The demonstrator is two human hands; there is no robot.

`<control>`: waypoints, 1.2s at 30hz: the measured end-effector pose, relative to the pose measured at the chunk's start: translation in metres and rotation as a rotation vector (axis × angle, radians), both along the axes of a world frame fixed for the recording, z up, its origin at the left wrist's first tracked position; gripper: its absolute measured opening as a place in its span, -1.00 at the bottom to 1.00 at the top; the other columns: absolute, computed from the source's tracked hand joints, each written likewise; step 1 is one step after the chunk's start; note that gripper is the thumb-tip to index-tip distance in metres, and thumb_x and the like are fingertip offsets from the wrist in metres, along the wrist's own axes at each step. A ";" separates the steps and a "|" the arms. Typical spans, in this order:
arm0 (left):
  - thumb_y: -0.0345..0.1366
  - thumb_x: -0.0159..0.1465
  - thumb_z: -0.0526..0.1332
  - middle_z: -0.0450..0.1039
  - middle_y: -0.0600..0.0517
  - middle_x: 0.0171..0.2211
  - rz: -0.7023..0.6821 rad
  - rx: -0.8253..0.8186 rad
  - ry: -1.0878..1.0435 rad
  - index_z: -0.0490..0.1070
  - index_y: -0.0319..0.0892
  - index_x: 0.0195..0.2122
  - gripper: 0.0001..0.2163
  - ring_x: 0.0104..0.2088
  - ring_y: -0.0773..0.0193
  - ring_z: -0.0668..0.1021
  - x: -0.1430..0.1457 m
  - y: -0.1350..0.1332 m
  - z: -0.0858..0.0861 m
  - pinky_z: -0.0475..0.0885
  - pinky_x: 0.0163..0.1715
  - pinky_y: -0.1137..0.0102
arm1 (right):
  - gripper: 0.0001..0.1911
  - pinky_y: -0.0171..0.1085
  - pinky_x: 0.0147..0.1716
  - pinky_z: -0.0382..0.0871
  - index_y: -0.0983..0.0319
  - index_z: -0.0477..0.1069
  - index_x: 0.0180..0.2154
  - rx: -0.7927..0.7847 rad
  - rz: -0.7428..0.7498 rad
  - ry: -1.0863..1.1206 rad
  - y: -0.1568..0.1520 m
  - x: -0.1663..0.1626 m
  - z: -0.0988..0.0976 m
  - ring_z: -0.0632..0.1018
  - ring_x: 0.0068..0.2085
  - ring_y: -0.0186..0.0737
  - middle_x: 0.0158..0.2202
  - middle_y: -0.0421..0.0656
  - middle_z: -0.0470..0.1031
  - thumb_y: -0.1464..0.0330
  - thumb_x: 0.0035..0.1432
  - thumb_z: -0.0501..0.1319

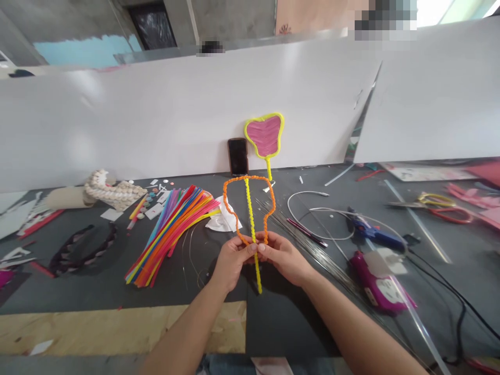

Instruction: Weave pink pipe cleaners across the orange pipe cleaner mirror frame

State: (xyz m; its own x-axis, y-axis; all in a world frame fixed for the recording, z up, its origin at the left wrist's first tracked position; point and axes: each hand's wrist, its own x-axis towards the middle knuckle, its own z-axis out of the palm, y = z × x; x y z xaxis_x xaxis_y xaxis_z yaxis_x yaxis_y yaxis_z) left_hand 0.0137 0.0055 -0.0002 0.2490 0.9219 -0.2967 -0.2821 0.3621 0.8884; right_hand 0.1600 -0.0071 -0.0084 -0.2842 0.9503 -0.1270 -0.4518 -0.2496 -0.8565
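Note:
My left hand and my right hand meet in the middle of the table, both pinching the bottom of an orange pipe-cleaner frame. The frame is a heart-like loop held upright. A yellow twisted pipe-cleaner stem runs down its middle and hangs below my fingers. Leaning on the white backboard behind is a pink paddle shape with a yellow rim, next to a dark phone.
A fan of coloured pipe cleaners lies to the left, thin metal wires to the right. A blue glue gun, a pink tool, scissors, a braided rope bundle and paper scraps lie around.

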 end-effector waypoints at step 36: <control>-0.19 0.05 0.37 0.41 0.08 -0.52 0.190 0.057 -0.240 0.39 -0.25 -0.46 -0.76 -0.51 0.43 0.42 -0.039 0.021 0.012 0.32 -0.45 0.51 | -0.71 -0.45 -0.72 0.10 0.25 0.34 -0.38 0.067 0.295 -0.468 -0.017 -0.008 0.000 0.31 -0.67 -0.50 -0.48 -0.21 0.48 0.14 0.13 0.16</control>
